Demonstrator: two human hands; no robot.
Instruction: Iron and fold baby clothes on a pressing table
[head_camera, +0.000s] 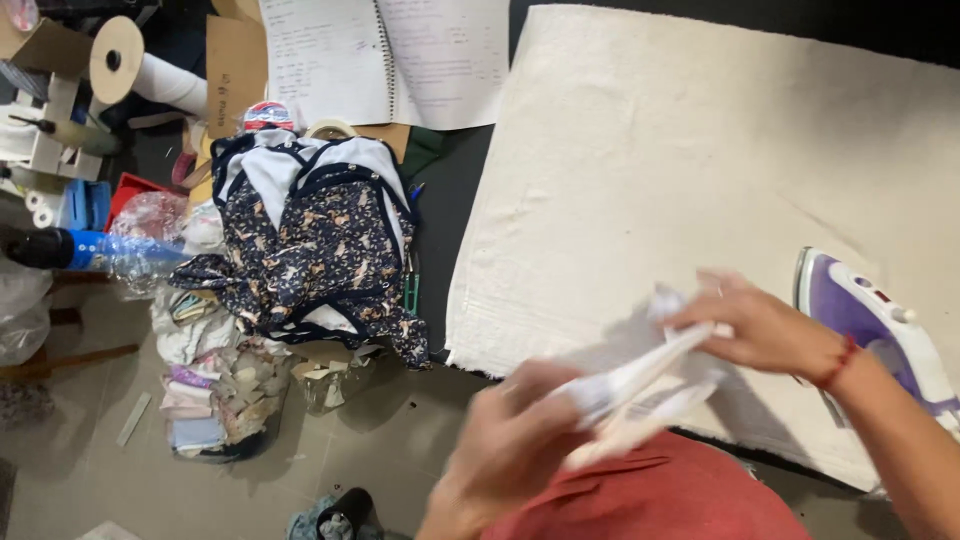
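Note:
Both my hands hold a small white piece of cloth (640, 385) stretched between them over the near edge of a cream ironing pad (650, 170). My left hand (510, 445) grips its lower end, blurred by motion. Its upper end is pinched in my right hand (760, 325), which has a red thread around the wrist. A purple and white iron (880, 320) rests on the pad just right of my right hand.
A pile of dark floral and white garments (315, 235) lies left of the pad. An open notebook (390, 60) sits behind it. Fabric scraps (220, 385), a plastic bottle (100, 250) and paper rolls (130, 65) clutter the left side and floor.

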